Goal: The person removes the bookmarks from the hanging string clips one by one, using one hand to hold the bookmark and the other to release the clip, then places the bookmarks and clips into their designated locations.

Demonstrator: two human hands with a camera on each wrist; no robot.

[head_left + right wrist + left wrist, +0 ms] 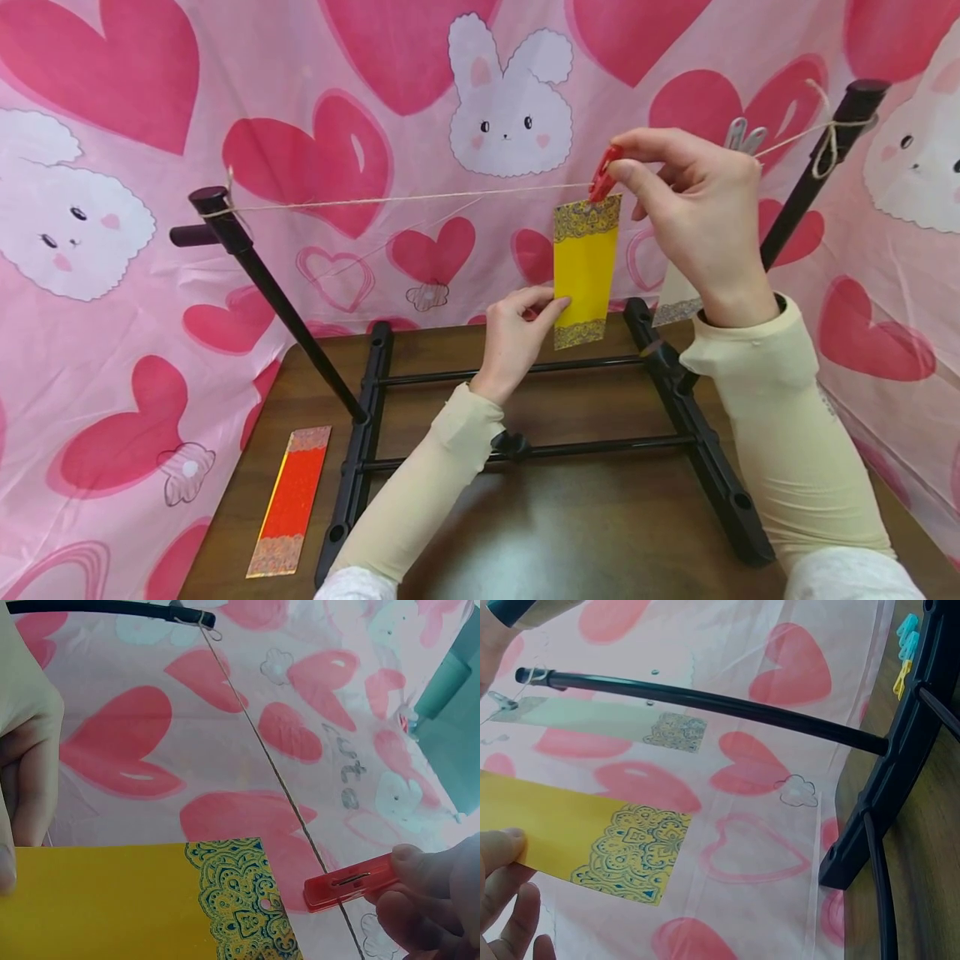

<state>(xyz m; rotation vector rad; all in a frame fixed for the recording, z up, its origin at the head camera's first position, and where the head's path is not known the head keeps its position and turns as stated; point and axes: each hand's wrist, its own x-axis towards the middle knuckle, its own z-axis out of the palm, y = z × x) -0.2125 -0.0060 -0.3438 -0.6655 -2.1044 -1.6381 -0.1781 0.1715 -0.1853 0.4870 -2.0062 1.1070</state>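
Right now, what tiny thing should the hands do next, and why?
Probably the left hand should lift the yellow card a little toward the string, because in the right wrist view its top edge sits short of the red clip that the right hand pinches.

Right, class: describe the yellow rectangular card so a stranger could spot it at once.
Find the black tubular frame on the brown wood-grain table, with thin beige string tied across it. Just below the string, a left hand pinches the yellow rectangular card with patterned ends. Its yellow middle separates it from the red card on the table and the whitish card farther right.
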